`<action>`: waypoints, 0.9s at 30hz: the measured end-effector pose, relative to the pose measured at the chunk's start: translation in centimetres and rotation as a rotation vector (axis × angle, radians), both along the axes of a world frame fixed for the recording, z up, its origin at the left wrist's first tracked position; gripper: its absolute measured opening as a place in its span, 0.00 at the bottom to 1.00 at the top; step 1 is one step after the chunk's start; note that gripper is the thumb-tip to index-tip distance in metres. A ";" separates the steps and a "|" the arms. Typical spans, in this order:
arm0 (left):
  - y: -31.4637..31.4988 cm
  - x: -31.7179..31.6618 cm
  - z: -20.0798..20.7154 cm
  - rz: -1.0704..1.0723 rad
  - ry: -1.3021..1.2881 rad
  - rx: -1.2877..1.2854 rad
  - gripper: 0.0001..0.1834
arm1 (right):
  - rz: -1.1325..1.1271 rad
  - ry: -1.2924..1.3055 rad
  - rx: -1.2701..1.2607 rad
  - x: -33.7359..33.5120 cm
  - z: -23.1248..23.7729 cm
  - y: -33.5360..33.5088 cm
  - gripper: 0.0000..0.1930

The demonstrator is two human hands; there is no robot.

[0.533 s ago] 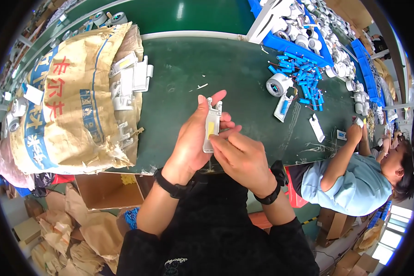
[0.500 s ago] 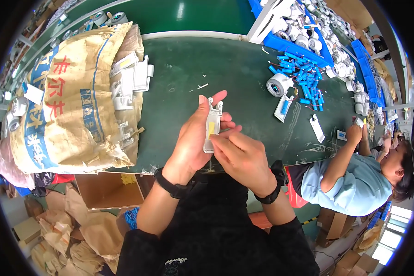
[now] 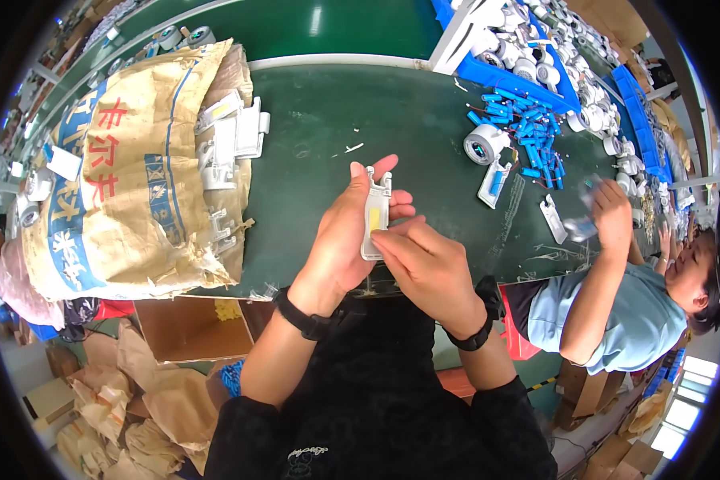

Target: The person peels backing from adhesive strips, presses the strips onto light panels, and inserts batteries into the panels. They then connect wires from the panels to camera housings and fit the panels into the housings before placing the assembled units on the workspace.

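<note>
1. Two hands meet over the near edge of the dark green table (image 3: 336, 120). The left hand (image 3: 340, 244) stands a small white plastic housing (image 3: 375, 212) upright, its fingers closed around the left side and back of it.
2. The right hand (image 3: 424, 268) presses in from the right, with its fingertips (image 3: 388, 240) bent onto the lower front of the housing, where a yellow strip shows. Whether they pinch a separate small part or only push on the strip is not clear from this angle.
3. My reading is that this piece is mid-assembly: it is off the table and in both hands, and nothing about it shows it as finished.
4. Much seems left to do. A big woven sack (image 3: 128, 168) lies on the left of the table, and more white plastic parts (image 3: 232, 140) of a similar kind spill from its mouth, well apart from the hands.
5. Further right on the table lie a loose heap of blue cylinders (image 3: 528, 128), a round white part (image 3: 482, 146) and a flat white piece (image 3: 494, 178). Blue trays (image 3: 488, 68) of round white parts stand beyond them.
6. A co-worker in a light blue shirt sits at the right, with one hand (image 3: 612, 212) on the table over small pieces there.
</note>
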State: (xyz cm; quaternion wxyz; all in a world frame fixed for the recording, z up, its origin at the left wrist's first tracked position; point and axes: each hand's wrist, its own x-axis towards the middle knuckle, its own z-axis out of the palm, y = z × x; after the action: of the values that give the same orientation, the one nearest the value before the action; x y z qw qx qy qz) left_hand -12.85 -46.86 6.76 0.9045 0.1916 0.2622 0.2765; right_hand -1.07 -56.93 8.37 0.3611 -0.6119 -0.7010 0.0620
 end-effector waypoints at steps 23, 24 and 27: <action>-10.6 24.7 -5.6 0.031 0.307 0.613 0.16 | -0.632 1.077 0.335 8.1 0.5 -13.3 0.04; -10.5 26.6 -5.9 -0.023 0.376 0.578 0.14 | -0.632 1.127 0.381 8.0 0.7 -13.6 0.02; -10.1 28.0 -8.5 0.098 0.436 0.805 0.16 | -0.547 1.264 0.474 7.5 1.3 -14.1 0.08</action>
State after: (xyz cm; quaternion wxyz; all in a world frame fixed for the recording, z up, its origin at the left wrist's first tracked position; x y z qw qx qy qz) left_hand 15.11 -57.00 -1.77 0.6677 0.5687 0.3268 0.3520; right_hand 6.40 -71.03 9.69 0.8222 -0.5181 -0.1751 0.1576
